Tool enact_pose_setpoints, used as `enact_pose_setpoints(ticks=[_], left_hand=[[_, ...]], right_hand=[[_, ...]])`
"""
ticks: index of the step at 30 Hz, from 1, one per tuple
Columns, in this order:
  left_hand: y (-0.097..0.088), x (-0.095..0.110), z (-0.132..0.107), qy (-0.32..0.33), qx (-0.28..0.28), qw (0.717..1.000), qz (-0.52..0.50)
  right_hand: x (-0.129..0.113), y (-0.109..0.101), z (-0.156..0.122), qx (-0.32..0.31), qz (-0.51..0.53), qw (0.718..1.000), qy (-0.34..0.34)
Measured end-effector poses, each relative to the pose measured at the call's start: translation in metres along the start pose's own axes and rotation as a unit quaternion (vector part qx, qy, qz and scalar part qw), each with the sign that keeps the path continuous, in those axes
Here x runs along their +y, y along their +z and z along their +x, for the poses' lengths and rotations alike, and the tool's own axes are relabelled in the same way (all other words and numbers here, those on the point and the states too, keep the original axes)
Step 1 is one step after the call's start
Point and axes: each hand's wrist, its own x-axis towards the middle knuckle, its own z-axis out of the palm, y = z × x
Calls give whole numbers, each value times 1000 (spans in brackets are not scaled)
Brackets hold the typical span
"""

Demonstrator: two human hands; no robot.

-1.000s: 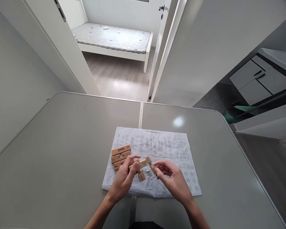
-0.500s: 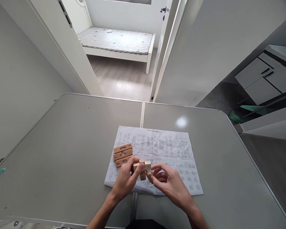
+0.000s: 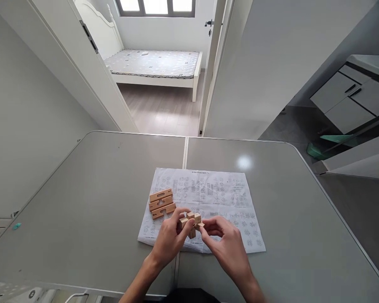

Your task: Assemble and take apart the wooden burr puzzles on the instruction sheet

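Observation:
My left hand [image 3: 169, 239] and my right hand [image 3: 223, 243] meet over the near edge of a printed instruction sheet [image 3: 208, 198]. Between their fingertips is a small cluster of joined wooden puzzle pieces [image 3: 191, 222], light tan with notches. Both hands pinch it, the left from the left side, the right from the right. Three loose notched wooden bars [image 3: 161, 203] lie side by side on the sheet's left part, just beyond my left hand.
The sheet lies on a grey folding table [image 3: 97, 189] with a centre seam. Past the far edge an open doorway shows a bed [image 3: 154, 65] on a wood floor. Grey cabinets [image 3: 350, 97] stand at the right.
My hands have closed in, bringing the separate wooden pieces together into one tight cluster. The camera has tilted up slightly, showing more of the bedroom window.

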Motion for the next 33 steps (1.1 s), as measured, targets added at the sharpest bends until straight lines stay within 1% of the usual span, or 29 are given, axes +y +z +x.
enact_pose_setpoints(ticks=[4,7,9,13,16,19,25,27,29,33], left_hand=[[8,0,1,23,9,999,31],[12,2,2,42,-1,997,60],[14,4,1,49,-25,996,65],[14,6,-2,64,-100,991,63],[14,3,-5,101,-121,984,79],[14,1,-5,132,-121,979,98],[12,8,-3,206,-76,954,205],[11,8,-3,221,-74,952,200],[10,7,-2,216,-78,957,176],[3,5,-2,164,-100,979,70]], right_hand=[[3,-2,-8,39,-6,999,-20],[8,-6,-13,61,-1,998,-23],[11,-8,-16,74,4,997,-20],[14,-13,-20,88,23,996,-12],[14,-16,-23,82,36,996,-12],[13,-18,-25,78,31,996,-13],[7,-18,-29,76,24,997,-12],[3,-17,-29,76,15,997,-17],[0,-18,-29,69,14,997,-18],[0,-24,-26,10,48,999,-19]])
